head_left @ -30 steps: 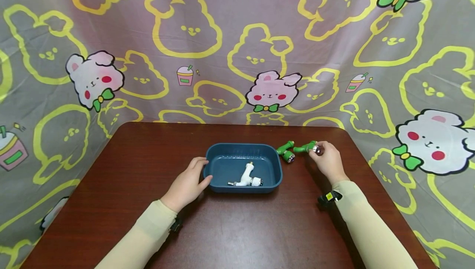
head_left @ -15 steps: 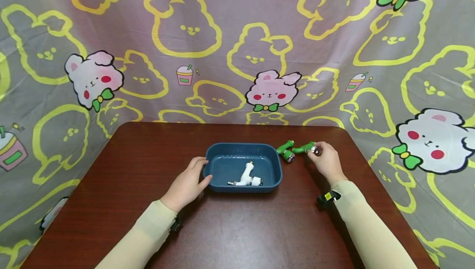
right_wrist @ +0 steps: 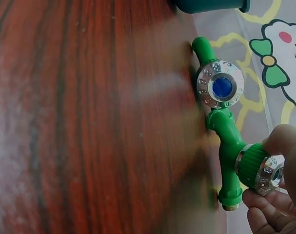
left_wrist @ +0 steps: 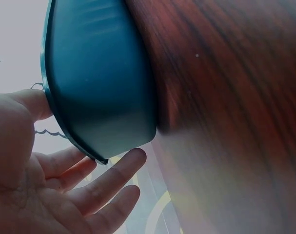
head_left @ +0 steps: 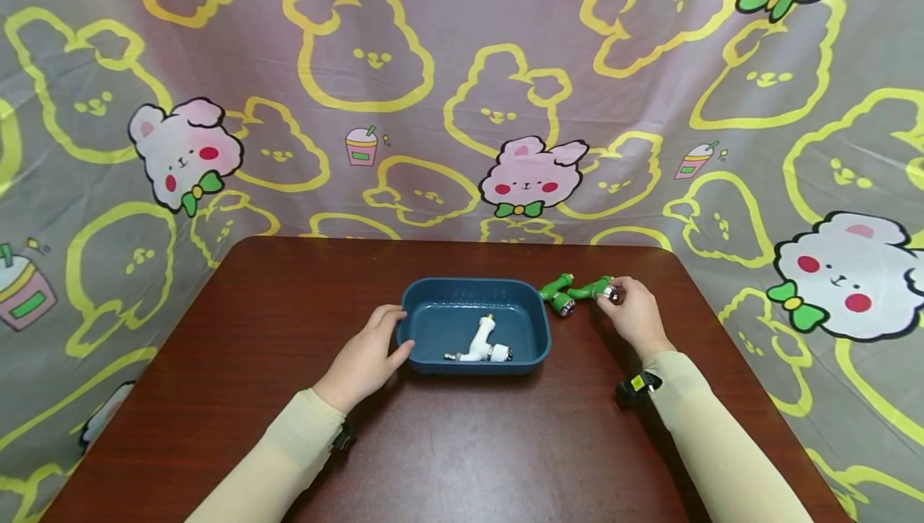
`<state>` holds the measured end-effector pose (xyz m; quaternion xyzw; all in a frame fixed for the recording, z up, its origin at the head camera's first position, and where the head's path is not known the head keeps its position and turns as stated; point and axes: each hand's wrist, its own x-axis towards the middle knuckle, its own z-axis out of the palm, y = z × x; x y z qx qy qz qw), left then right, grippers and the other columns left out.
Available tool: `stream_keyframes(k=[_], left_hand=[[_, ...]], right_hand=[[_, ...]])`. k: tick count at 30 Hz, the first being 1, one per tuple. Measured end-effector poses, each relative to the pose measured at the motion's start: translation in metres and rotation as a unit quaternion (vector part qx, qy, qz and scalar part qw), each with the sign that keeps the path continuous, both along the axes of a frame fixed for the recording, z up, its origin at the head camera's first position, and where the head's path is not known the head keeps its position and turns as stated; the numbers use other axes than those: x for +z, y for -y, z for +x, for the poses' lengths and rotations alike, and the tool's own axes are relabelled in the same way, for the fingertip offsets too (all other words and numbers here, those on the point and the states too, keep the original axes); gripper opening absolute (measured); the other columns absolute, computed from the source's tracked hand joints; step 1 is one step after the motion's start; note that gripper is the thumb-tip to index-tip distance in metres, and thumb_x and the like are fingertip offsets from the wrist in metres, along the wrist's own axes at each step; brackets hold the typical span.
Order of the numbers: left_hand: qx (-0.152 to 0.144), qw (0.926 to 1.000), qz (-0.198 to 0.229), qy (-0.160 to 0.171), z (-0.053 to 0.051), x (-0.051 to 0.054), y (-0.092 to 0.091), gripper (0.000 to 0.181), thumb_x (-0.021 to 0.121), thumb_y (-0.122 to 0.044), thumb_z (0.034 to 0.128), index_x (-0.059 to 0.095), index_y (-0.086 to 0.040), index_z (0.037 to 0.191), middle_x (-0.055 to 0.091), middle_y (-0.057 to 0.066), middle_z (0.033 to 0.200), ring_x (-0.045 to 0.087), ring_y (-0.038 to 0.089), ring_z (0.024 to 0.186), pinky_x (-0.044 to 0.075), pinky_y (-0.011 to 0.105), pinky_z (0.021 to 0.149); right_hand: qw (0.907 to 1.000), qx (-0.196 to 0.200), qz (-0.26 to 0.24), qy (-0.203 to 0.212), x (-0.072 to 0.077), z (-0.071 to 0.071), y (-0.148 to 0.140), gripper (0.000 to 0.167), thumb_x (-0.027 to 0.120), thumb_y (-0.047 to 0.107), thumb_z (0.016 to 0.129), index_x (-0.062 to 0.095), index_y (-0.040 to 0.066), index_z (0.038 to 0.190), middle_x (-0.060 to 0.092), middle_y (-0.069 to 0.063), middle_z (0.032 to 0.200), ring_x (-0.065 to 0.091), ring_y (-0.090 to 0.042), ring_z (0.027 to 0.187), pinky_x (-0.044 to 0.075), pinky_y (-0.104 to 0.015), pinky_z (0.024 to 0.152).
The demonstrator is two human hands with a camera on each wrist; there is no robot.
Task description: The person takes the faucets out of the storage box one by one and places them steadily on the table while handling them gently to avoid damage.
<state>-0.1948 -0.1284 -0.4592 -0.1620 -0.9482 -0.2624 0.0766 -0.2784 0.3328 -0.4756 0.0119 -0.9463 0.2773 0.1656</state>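
Note:
A blue bin [head_left: 476,367] holds a white faucet [head_left: 479,345]. My left hand [head_left: 364,358] rests at the bin's left end, its fingers spread and loosely bent against the rim; the left wrist view shows the hand [left_wrist: 65,190] at the bin's wall [left_wrist: 104,83]. With thumb and fingers, my right hand [head_left: 638,316] pinches the knob of the right green faucet [head_left: 594,289]. In the right wrist view, the hand [right_wrist: 279,190] is on the ridged knob of that faucet [right_wrist: 228,151]. Another green faucet [head_left: 557,294], its knob centre blue [right_wrist: 222,87], lies between it and the bin.
The brown table [head_left: 462,443] extends around the bin, with its back edge near a patterned cloth [head_left: 462,146] that hangs behind and at both sides. Both green faucets lie right of the bin, close to its back right corner.
The right hand and the green faucet it pinches have shifted slightly left, closer to the other green faucet. The left hand and the bin stay in place.

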Motion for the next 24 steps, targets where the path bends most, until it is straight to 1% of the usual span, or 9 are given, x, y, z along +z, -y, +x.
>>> stream_keyframes(k=[4,12,16,20,24], left_hand=[[0.0,1.0,0.001,0.002,0.0,0.0001,-0.0002,0.055,0.072,-0.027,0.0977,0.054,0.001,0.142,0.049,0.018,0.148,0.071,0.025,0.103,0.061,0.041,0.086],[0.0,1.0,0.004,0.0,0.0006,-0.0001,-0.0004,0.055,0.073,-0.026,0.0971,0.054,0.001,0.141,0.05,0.017,0.148,0.071,0.024,0.098,0.062,0.039,0.083],[0.0,1.0,0.004,-0.001,0.0007,-0.0003,-0.0001,0.055,0.073,-0.025,0.0971,0.054,0.001,0.141,0.05,0.017,0.147,0.07,0.024,0.102,0.062,0.04,0.084],[0.0,1.0,0.003,-0.001,0.0007,-0.0002,0.0002,0.055,0.072,-0.025,0.0973,0.054,0.001,0.141,0.05,0.018,0.147,0.07,0.025,0.106,0.061,0.041,0.087],[-0.001,1.0,0.001,0.002,0.0004,0.0,-0.0004,0.055,0.072,-0.026,0.0976,0.053,0.001,0.142,0.049,0.018,0.148,0.07,0.025,0.104,0.062,0.041,0.086]], right_hand=[[1.0,0.003,0.003,-0.003,-0.0006,-0.0024,0.0015,0.04,0.071,0.021,0.093,0.062,-0.009,0.119,0.065,-0.027,0.108,0.062,-0.04,0.098,0.051,-0.052,0.085],[0.9998,0.004,0.012,0.015,-0.0026,-0.0037,0.0024,0.042,0.071,0.023,0.094,0.061,-0.008,0.122,0.064,-0.026,0.108,0.061,-0.039,0.098,0.05,-0.055,0.087],[0.9998,0.004,0.014,0.012,-0.0038,-0.0046,0.0025,0.043,0.071,0.023,0.094,0.061,-0.008,0.122,0.064,-0.026,0.108,0.062,-0.04,0.099,0.05,-0.055,0.088],[0.9997,0.007,0.02,0.014,-0.0032,-0.0045,0.0038,0.041,0.071,0.022,0.094,0.061,-0.008,0.121,0.064,-0.024,0.104,0.061,-0.038,0.094,0.05,-0.053,0.085],[0.9995,0.01,0.025,0.016,-0.0024,-0.0029,0.0033,0.039,0.072,0.02,0.093,0.061,-0.007,0.12,0.064,-0.023,0.101,0.06,-0.036,0.09,0.049,-0.051,0.082]])
